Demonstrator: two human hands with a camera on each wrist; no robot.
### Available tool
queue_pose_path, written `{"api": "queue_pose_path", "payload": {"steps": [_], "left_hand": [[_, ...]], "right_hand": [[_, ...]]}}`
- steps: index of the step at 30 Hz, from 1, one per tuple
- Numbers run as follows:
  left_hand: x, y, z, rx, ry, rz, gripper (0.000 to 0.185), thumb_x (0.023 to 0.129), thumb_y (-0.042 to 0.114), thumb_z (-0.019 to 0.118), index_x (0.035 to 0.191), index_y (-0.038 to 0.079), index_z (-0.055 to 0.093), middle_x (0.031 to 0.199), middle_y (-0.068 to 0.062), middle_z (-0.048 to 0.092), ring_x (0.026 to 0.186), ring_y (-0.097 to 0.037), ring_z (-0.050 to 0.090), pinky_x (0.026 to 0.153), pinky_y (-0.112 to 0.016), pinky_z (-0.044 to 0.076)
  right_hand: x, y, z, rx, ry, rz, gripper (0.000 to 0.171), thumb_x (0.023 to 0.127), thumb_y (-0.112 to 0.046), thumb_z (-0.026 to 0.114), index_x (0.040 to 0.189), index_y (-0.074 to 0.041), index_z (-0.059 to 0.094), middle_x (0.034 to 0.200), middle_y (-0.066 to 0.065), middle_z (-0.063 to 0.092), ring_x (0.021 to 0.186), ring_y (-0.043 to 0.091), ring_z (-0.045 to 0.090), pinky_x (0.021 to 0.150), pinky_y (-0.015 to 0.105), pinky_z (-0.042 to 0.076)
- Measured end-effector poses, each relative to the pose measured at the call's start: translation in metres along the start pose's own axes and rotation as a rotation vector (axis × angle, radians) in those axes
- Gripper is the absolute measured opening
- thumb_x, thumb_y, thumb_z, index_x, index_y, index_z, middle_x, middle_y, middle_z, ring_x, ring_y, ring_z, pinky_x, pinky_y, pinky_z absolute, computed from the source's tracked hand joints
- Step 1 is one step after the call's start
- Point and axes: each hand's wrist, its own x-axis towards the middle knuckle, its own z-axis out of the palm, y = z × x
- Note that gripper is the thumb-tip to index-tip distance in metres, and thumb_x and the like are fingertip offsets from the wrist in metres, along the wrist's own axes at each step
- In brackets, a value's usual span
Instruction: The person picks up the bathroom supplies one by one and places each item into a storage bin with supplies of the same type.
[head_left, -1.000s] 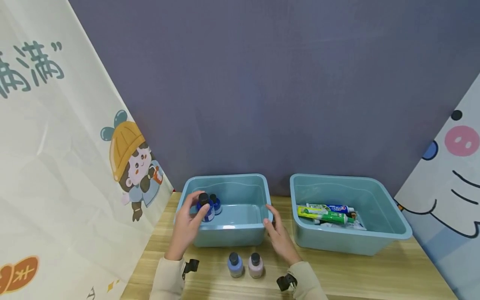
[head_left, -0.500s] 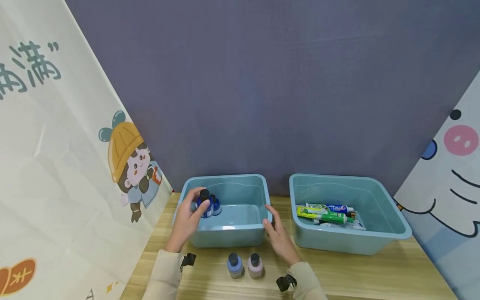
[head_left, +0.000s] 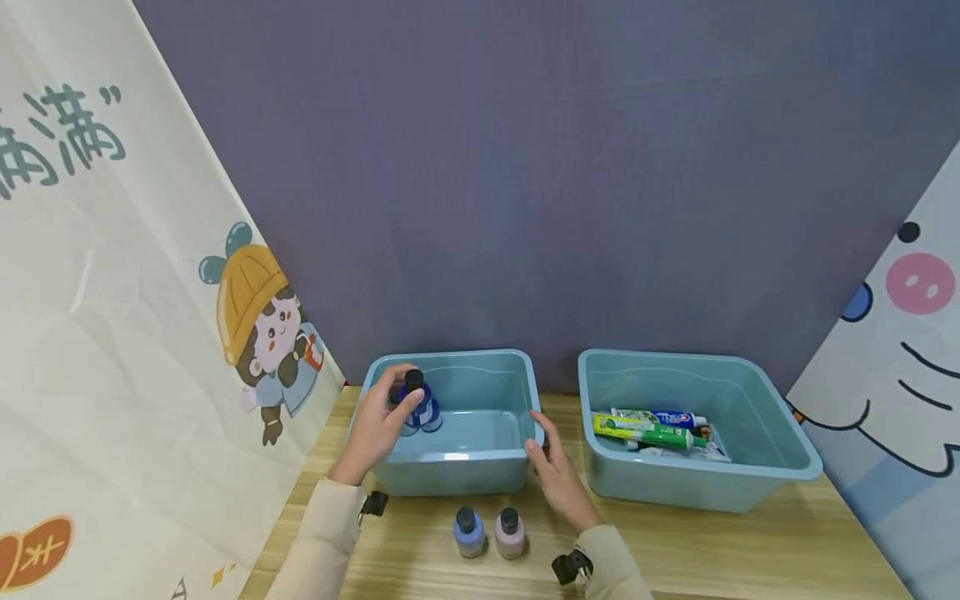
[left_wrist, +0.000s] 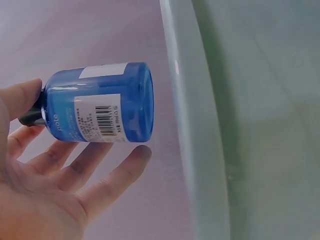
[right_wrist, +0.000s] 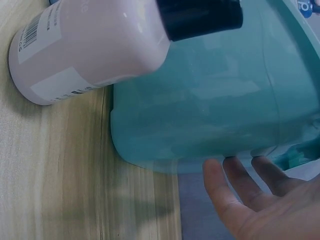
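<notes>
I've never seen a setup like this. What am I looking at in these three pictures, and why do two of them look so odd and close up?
No machine here: a person works with bare hands, wearing three cameras. The wide picture comes from the head and looks down at a wooden table. The two close ones come from cameras on the wrists, so things look huge and tilted.

The left hand holds a dark blue bottle over the left bin; the left wrist view shows that grip from close by. The right hand rests open against the bin's right corner. In front stand a light blue bottle and a pink bottle. The right bin holds toothpaste tubes.
</notes>
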Motion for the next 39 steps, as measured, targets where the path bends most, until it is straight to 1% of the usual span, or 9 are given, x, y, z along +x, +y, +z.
{"api": "queue_pose_path", "payload": {"steps": [5,10,16,19,22,26,29,35,39], "left_hand": [[0.004,0.0,-0.002,0.023,-0.028,-0.028,0.037,0.102,0.033,0.064,0.135,0.017,0.058,0.123,-0.011,0.066,0.109,-0.03,0.067,0.083,-0.047,0.06],[0.008,-0.001,-0.002,0.077,-0.044,-0.015,0.034,0.102,0.034,0.065,0.132,0.019,0.06,0.124,-0.009,0.068,0.111,-0.03,0.068,0.086,-0.048,0.06],[0.017,0.002,-0.003,0.136,-0.063,0.005,0.034,0.102,0.031,0.065,0.13,0.013,0.062,0.124,-0.011,0.07,0.113,-0.03,0.068,0.087,-0.048,0.06],[0.022,0.003,-0.005,0.179,-0.083,0.003,0.034,0.102,0.029,0.065,0.13,0.01,0.063,0.125,-0.012,0.07,0.113,-0.029,0.067,0.087,-0.047,0.059],[0.026,0.003,-0.005,0.224,-0.1,0.007,0.033,0.101,0.028,0.066,0.129,0.01,0.064,0.123,-0.011,0.071,0.111,-0.028,0.067,0.088,-0.047,0.057],[0.03,0.002,-0.004,0.264,-0.129,-0.005,0.033,0.102,0.029,0.065,0.129,0.011,0.064,0.122,-0.01,0.071,0.111,-0.027,0.067,0.094,-0.049,0.055],[0.034,0.001,-0.004,0.282,-0.155,-0.022,0.033,0.103,0.03,0.063,0.13,0.011,0.063,0.121,-0.01,0.071,0.112,-0.027,0.066,0.096,-0.05,0.054],[0.041,-0.002,-0.002,0.328,-0.195,-0.05,0.036,0.104,0.032,0.06,0.133,0.011,0.062,0.121,-0.011,0.07,0.111,-0.028,0.066,0.095,-0.05,0.055],[0.047,0.0,0.0,0.352,-0.217,-0.048,0.036,0.104,0.03,0.061,0.133,0.008,0.061,0.12,-0.013,0.071,0.108,-0.029,0.067,0.094,-0.05,0.055]], "right_hand": [[0.0,0.0,0.0,-0.006,0.004,-0.004,0.057,0.105,-0.057,0.043,0.158,-0.042,0.025,0.169,0.017,0.024,0.148,0.044,0.038,0.107,0.063,0.045],[-0.001,0.001,0.0,-0.012,0.007,-0.018,0.055,0.108,-0.051,0.043,0.158,-0.039,0.025,0.168,0.02,0.025,0.147,0.045,0.038,0.107,0.063,0.045],[-0.001,0.001,0.0,-0.002,0.008,-0.024,0.051,0.111,-0.036,0.043,0.159,-0.037,0.025,0.167,0.02,0.025,0.147,0.044,0.038,0.107,0.064,0.045],[-0.001,0.0,0.0,-0.012,0.01,-0.029,0.05,0.111,-0.034,0.043,0.158,-0.039,0.026,0.167,0.02,0.027,0.146,0.044,0.039,0.104,0.062,0.048],[-0.001,-0.001,-0.001,-0.019,0.013,-0.026,0.049,0.111,-0.034,0.043,0.157,-0.041,0.027,0.167,0.018,0.028,0.145,0.043,0.041,0.103,0.06,0.049],[-0.002,0.0,-0.001,-0.024,0.012,-0.023,0.048,0.111,-0.035,0.043,0.156,-0.043,0.027,0.167,0.017,0.028,0.145,0.043,0.042,0.102,0.059,0.05],[-0.002,0.0,0.0,-0.028,0.012,-0.022,0.049,0.11,-0.04,0.043,0.157,-0.042,0.027,0.167,0.018,0.028,0.145,0.044,0.041,0.103,0.061,0.049],[-0.001,0.0,0.0,-0.022,0.006,-0.013,0.056,0.106,-0.055,0.043,0.158,-0.04,0.026,0.168,0.018,0.024,0.147,0.045,0.038,0.106,0.064,0.046],[-0.001,0.0,-0.001,-0.022,0.005,-0.017,0.058,0.106,-0.055,0.043,0.159,-0.038,0.026,0.168,0.018,0.025,0.147,0.044,0.038,0.106,0.063,0.046]]}}
